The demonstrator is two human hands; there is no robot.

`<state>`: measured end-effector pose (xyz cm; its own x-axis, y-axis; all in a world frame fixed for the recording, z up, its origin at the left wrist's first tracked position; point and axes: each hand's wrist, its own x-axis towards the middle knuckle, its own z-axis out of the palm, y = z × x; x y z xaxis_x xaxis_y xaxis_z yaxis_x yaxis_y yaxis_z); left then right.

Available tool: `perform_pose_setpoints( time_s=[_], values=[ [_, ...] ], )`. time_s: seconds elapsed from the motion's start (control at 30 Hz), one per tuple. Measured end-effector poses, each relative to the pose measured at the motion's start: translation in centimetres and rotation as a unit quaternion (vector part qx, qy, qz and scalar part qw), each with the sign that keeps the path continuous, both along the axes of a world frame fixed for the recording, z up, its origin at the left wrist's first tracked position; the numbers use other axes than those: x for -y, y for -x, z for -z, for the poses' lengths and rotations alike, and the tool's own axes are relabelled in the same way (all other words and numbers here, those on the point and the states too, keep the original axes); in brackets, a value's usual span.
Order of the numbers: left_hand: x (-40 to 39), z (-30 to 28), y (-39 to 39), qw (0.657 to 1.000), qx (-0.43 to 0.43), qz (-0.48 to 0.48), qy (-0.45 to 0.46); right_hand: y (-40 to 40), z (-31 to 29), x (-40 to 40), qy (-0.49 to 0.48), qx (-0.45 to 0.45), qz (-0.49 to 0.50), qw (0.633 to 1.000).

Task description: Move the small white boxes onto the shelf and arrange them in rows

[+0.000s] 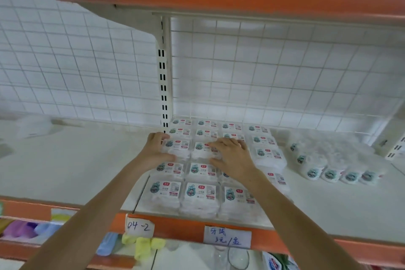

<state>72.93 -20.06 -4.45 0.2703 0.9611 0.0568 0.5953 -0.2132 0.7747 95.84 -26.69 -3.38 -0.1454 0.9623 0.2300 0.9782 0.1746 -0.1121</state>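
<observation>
Head view, the only one supplied: the shelf (328, 208) marked 04-2 already carries a block of small white boxes (198, 193) set label-up in four columns running from the wire grid back panel (285, 76) to the orange front edge (175, 226). The three left columns reach the front edge; the fourth, at the right, appears to stop short of it, though the right forearm covers its front end and this cannot be confirmed. The left hand (156, 149) is at the left side of the block, in the middle rows, thumb and fingers curled round the edges of one box (176, 149), its grip closed on that box. The right hand (232, 155) lies flat across the tops of the boxes in the second and third columns, fingers spread and straight, pressing and clamping nothing. Judgement: the work is well advanced and the present step is squaring up rows already laid, not bringing in fresh stock. No supply of unplaced boxes shows in frame, so what is left cannot be counted. Round tubs (328, 173) with similar labels lie on the shelf to the right, just apart from the block.
</observation>
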Motion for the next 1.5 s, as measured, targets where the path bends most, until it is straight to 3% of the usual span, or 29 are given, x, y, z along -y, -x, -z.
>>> perform_pose_setpoints(
  time_s=[0.13, 0.37, 0.6, 0.8, 0.97, 1.13, 1.3, 1.5],
  values=[
    [0.8, -0.5, 0.4, 0.999, -0.024, 0.032, -0.012, 0.4, -0.4, 1.6, -0.049, -0.021, 0.005, 0.999],
    [4.9, -1.9, 2.9, 0.968, -0.057, 0.059, -0.237, -1.4, -1.6, 8.4, -0.094, -0.057, 0.032, 0.993],
    [12.9, -0.2, 4.9, 0.932, -0.151, 0.062, -0.323, -4.0, 0.7, 17.7, -0.119, -0.074, 0.064, 0.988],
    [21.3, 3.2, 7.0, 0.934, -0.193, 0.028, -0.298, -3.3, 4.1, 23.6, -0.093, -0.067, 0.025, 0.993],
    [28.7, 5.6, 10.7, 0.953, -0.211, -0.006, -0.217, 0.9, 6.3, 26.1, -0.047, -0.098, -0.032, 0.994],
    [34.7, 6.9, 17.4, 0.956, -0.223, -0.107, -0.156, 8.0, 7.1, 26.3, 0.015, -0.128, -0.13, 0.983],
    [39.3, 7.1, 24.5, 0.938, -0.244, -0.22, -0.112, 16.7, 7.6, 25.3, 0.052, -0.126, -0.231, 0.963],
    [41.4, 7.8, 34.1, 0.921, -0.212, -0.317, -0.075, 28.1, 6.5, 22.1, 0.06, -0.137, -0.323, 0.935]
  ],
)
